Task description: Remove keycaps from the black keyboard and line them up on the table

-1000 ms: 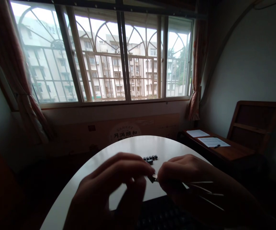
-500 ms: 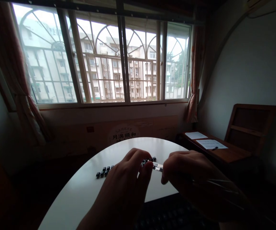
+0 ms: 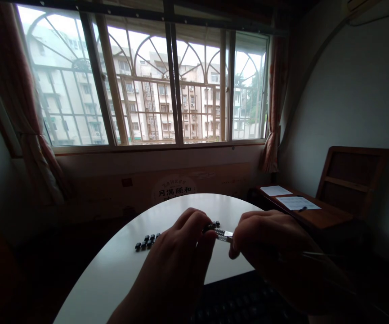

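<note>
My left hand (image 3: 177,245) is closed in a pinch over the table, thumb and forefinger on a small dark piece, mostly hidden by the fingers. From the right, my right hand (image 3: 265,234) grips a silver metal tool, apparently tweezers (image 3: 226,236), whose ridged, two-pronged end reaches toward the left fingertips. Whether that end touches the dark piece I cannot tell. Several small black keycaps (image 3: 143,244) stand in rows left of my left hand, and a few more keycaps (image 3: 217,223) show just beyond its fingertips. Beneath my hands lies a dark keyboard (image 3: 241,299), partly covered by them.
The round white table (image 3: 93,281) curves away in front of me. To the right, papers (image 3: 298,203) and a pen (image 3: 302,209) lie on a low wooden surface (image 3: 336,218). A barred window (image 3: 177,90) with curtains (image 3: 273,108) fills the far wall.
The metal tool has turned slightly, its ridged faces showing more clearly. My right hand has shifted a little to the right; the left fingers cover slightly more of the keycaps behind.
</note>
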Action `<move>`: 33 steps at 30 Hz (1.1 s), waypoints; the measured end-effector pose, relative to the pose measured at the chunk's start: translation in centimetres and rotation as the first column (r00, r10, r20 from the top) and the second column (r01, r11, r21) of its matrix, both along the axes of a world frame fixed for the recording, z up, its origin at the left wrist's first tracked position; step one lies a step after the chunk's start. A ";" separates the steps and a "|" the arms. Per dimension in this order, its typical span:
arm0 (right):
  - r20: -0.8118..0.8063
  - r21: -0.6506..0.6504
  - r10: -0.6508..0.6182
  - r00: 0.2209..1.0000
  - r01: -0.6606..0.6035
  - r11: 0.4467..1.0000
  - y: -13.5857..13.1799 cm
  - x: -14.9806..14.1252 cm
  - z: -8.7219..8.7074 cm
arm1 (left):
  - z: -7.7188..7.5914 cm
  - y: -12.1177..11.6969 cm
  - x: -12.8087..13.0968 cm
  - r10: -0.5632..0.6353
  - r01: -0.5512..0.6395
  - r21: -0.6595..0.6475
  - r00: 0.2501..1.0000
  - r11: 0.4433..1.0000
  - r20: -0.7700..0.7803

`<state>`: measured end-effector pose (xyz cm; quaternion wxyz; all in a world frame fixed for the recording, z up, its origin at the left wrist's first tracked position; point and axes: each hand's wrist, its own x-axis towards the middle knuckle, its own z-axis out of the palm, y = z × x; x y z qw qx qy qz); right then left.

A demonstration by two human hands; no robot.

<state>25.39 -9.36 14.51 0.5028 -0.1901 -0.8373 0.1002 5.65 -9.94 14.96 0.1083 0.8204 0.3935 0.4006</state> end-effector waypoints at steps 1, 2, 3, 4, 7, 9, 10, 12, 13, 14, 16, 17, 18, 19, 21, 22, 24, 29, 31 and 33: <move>0.018 0.001 -0.022 1.000 0.022 1.000 0.0 0.1 0.0 | 0.0 0.1 0.0 -0.002 0.002 0.002 1.000 1.000 -0.006; 0.035 0.006 -0.041 0.999 0.041 0.999 -0.1 0.1 -0.1 | -0.1 0.2 -0.1 -0.006 0.006 0.004 1.000 1.000 -0.010; 0.046 0.011 -0.059 0.997 0.058 0.998 -0.1 0.2 -0.1 | -0.1 0.2 -0.1 -0.008 0.008 0.008 1.000 1.000 -0.012; 0.049 0.020 -0.074 0.996 0.073 0.997 0.0 0.3 -0.2 | -0.1 0.2 -0.1 -0.003 0.003 0.015 1.000 1.000 -0.008; -0.017 0.042 -0.115 0.993 0.115 0.992 0.4 0.8 -0.4 | -0.1 0.0 0.0 0.059 -0.060 0.031 0.998 0.998 0.035; -0.100 0.044 -0.129 0.987 0.134 0.990 0.8 1.3 -0.5 | -0.1 -0.3 0.0 0.108 -0.110 0.026 0.992 0.994 0.071; -0.125 0.047 -0.134 0.983 0.141 0.989 1.0 1.4 -0.5 | -0.1 -0.4 0.0 0.122 -0.124 0.018 0.989 0.992 0.082; -0.102 0.065 -0.154 0.983 0.161 0.985 1.3 1.6 -0.3 | -0.1 -0.5 0.1 0.126 -0.126 -0.003 0.989 0.992 0.083; -0.061 0.083 -0.171 0.983 0.175 0.981 1.3 1.5 -0.2 | -0.1 -0.5 0.1 0.120 -0.119 -0.017 0.990 0.993 0.074; -0.016 0.108 -0.188 0.982 0.189 0.976 1.2 1.4 0.0 | -0.1 -0.4 0.1 0.110 -0.108 -0.029 0.992 0.994 0.062; 0.051 0.156 -0.207 0.977 0.197 0.968 1.0 1.0 0.3 | -0.2 -0.2 0.2 0.085 -0.083 -0.045 0.996 0.995 0.036; 0.070 0.169 -0.195 0.978 0.181 0.969 0.9 0.7 0.4 | -0.2 -0.1 0.2 0.077 -0.075 -0.050 0.997 0.996 0.024; 0.076 0.171 -0.163 0.984 0.149 0.974 0.9 0.5 0.4 | -0.3 0.0 0.2 0.071 -0.070 -0.052 0.997 0.996 0.015; 0.075 0.157 -0.119 0.990 0.106 0.982 0.9 0.3 0.3 | -0.3 0.1 0.2 0.064 -0.064 -0.053 0.998 0.997 0.009; 0.064 0.114 -0.028 0.998 0.021 0.993 1.2 0.1 0.1 | -0.4 0.3 0.1 0.055 -0.055 -0.055 0.998 0.997 0.002; 0.067 0.100 0.001 0.998 -0.008 0.995 1.4 0.1 -0.1 | -0.4 0.4 0.1 0.053 -0.053 -0.057 0.999 0.997 -0.001; 0.094 0.106 0.004 0.996 -0.014 0.994 1.7 0.2 -0.3 | -0.4 0.4 0.2 0.045 -0.045 -0.058 0.999 0.997 -0.004; 0.105 0.190 -0.044 0.994 0.023 0.982 1.9 0.2 -0.3 | -0.2 0.1 0.5 0.033 -0.032 -0.057 0.999 0.998 0.021; 0.086 0.213 -0.054 0.995 0.035 0.976 1.9 0.1 -0.2 | -0.1 0.0 0.6 0.014 -0.012 -0.056 0.999 0.998 0.030; 0.078 0.238 -0.070 0.994 0.050 0.970 1.9 0.1 -0.2 | -0.2 0.1 0.6 -0.028 0.030 -0.054 0.999 0.998 0.034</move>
